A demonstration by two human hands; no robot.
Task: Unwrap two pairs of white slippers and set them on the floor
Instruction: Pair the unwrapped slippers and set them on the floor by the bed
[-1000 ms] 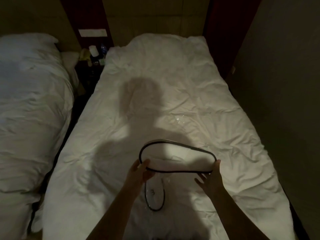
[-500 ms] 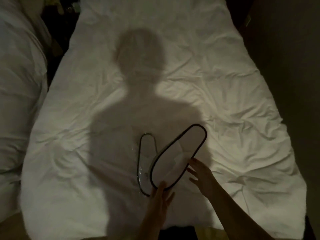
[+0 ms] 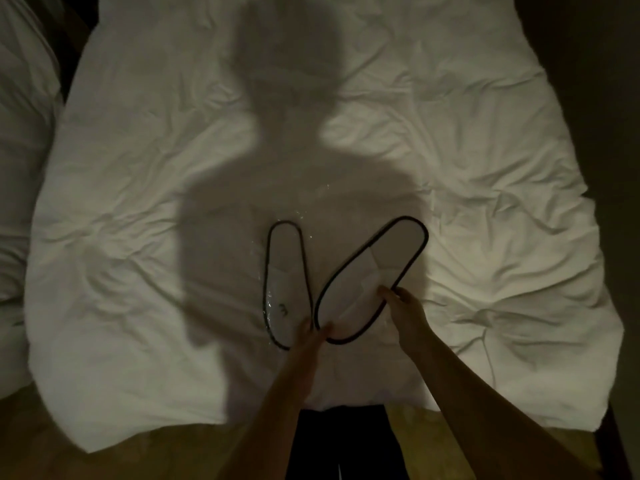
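Two slipper pairs on the bed [image 3: 138, 237]: wrapped pair [image 3: 285, 285] lies free; left hand [image 3: 313, 336] and right hand [image 3: 401, 303] grip the unwrapped pair [image 3: 370, 278].

Your two forearms come into view from the bottom edge, both bare up to where the frame cuts them off; no sleeve, cuff, watch or band shows on either one. Your left hand [image 3: 311, 336] is bare too, with no glove and no ring that can be made out in the dim light. Your right hand [image 3: 403, 306] is likewise ungloved, and its fingers [image 3: 384, 292] carry nothing visible. Between your arms, low in the frame, you wear dark, near-black trousers [image 3: 341, 441]; a faint vertical line marks the split between the two legs. The light is too low to tell fabric or any marking on them.
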